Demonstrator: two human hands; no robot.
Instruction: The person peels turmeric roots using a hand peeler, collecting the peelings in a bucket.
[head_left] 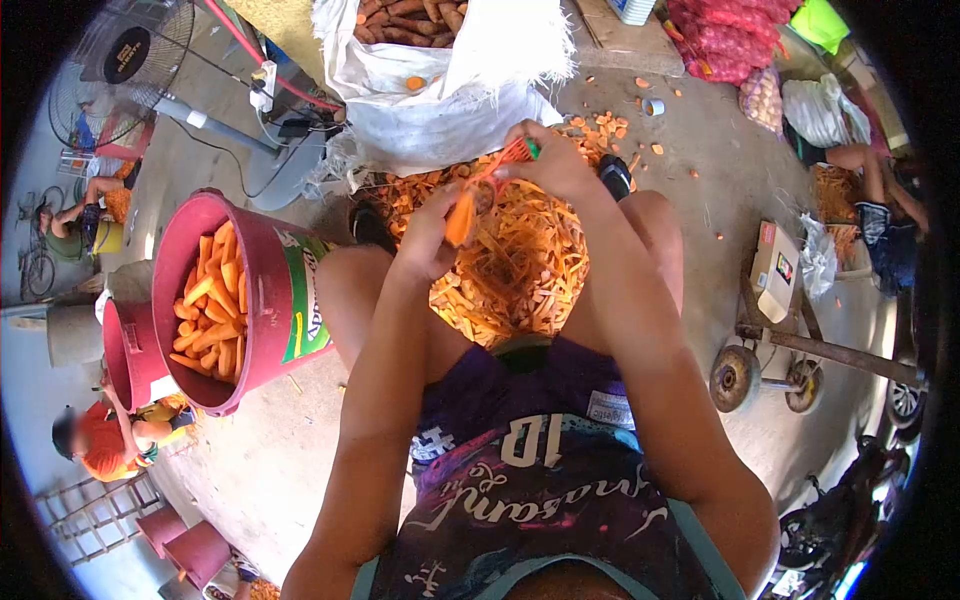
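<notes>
left hand (428, 240) grips carrot (461, 218) | right hand (548, 160) grips peeler (512, 152)

Between the knees, on the concrete floor (690, 150): heap of orange carrot peelings (520, 270). Beyond the heap, open white woven sack (440, 100) with unpeeled carrots inside. Left of the left knee, red plastic bucket (265, 300) holding peeled carrots (212, 310); second red bucket (130, 350) just behind it. Far left, standing fan (120, 60). Right, small wheeled cart (780, 350).
</notes>
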